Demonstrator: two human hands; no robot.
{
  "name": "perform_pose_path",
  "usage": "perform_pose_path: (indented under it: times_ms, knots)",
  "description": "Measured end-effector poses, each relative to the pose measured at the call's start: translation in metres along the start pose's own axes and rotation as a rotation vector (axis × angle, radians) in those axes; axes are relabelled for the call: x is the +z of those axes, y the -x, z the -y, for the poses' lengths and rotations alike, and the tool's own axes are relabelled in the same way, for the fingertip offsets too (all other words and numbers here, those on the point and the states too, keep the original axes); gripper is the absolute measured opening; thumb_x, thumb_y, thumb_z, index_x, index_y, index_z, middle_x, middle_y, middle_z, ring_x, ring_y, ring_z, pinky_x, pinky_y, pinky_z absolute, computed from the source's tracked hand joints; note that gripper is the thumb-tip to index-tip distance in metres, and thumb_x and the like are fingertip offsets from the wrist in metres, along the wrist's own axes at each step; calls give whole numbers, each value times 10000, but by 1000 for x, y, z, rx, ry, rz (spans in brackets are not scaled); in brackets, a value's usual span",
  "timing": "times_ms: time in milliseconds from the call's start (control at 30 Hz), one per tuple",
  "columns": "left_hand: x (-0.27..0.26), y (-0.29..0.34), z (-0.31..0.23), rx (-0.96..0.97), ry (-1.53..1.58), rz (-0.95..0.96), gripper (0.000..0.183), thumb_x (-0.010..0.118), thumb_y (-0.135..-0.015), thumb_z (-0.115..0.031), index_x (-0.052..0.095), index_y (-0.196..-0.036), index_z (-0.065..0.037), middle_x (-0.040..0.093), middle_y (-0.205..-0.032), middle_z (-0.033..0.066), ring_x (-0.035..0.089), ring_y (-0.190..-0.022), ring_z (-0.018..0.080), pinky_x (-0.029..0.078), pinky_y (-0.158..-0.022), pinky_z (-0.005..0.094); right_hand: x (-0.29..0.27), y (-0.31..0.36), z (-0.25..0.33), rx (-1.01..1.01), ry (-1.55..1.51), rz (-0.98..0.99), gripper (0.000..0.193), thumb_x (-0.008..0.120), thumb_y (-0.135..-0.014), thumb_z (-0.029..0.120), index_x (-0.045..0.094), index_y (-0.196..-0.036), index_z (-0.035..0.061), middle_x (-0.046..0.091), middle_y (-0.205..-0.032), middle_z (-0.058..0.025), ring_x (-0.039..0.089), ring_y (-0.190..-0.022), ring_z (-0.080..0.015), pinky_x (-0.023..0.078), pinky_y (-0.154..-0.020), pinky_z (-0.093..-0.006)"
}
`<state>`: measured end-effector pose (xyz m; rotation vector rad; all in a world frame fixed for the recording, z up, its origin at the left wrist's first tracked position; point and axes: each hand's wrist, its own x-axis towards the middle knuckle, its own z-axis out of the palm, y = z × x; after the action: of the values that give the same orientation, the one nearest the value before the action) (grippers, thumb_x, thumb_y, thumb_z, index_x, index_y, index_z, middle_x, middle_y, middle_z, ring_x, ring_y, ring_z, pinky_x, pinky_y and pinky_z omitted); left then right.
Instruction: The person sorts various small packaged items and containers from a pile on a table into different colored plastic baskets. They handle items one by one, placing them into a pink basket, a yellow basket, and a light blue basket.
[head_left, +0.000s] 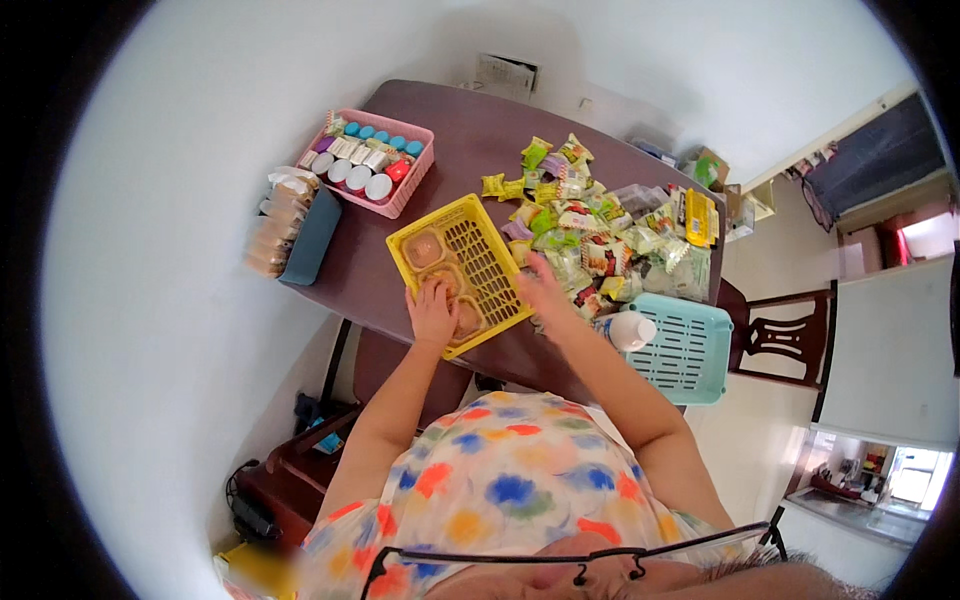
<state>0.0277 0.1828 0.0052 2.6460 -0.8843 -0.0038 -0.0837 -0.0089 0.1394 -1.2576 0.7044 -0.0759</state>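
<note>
In the middle of the table a yellow slotted basket (403,262) stands at an angle. Several round orange-brown containers (424,248) sit in a row along its left side. My left hand (434,314) reaches over the near left rim, its fingers curled on one of these containers and partly covering it. Just beyond the basket's right side is my right hand (544,292), fingers apart and slightly blurred, with nothing seen in it. It hovers beside a heap of small wrapped snacks (606,254) in green, yellow, white and purple packets.
Back left, a pink basket (424,166) holds jars and packets; a dark blue bin (315,238) with brown packets stands beside it. A white bottle (630,331) lies by a light teal slotted basket (690,350) at the right edge. Wooden chairs (786,333) stand around the table.
</note>
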Motion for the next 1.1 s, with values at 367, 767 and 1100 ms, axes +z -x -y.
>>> perform_pose_path:
  times_ms: [367, 767, 1100]
  knots:
    - [-4, -15, -10, -191, 107, 101, 404, 646, -818, -253, 531, -1187, -136, 513, -1228, 76, 454, -1213, 278, 159, -1107, 567, -196, 96, 35, -341, -228, -531, 377, 538, -942, 192, 467, -1293, 76, 535, -1258, -72, 534, -1104, -191, 442, -931, -362]
    - [-10, -32, -153, 211, 401, 113, 343, 658, -791, -157, 560, -1117, -112, 573, -1158, 89, 503, -1147, 294, 280, -1029, 508, -237, 109, 7, -101, 343, -68, 581, 681, -840, 296, 466, -1322, 54, 480, -1340, -105, 426, -1262, -231, 337, -1055, -368]
    - [-3, -10, -252, 387, 613, 501, 589, 718, -705, -134, 513, -1255, -91, 546, -1236, 137, 468, -1196, 325, 329, -1050, 410, -241, 74, -46, -408, 536, 155, 656, 819, -681, 193, 526, -1260, 97, 461, -1324, -145, 435, -1251, -306, 348, -1057, -382]
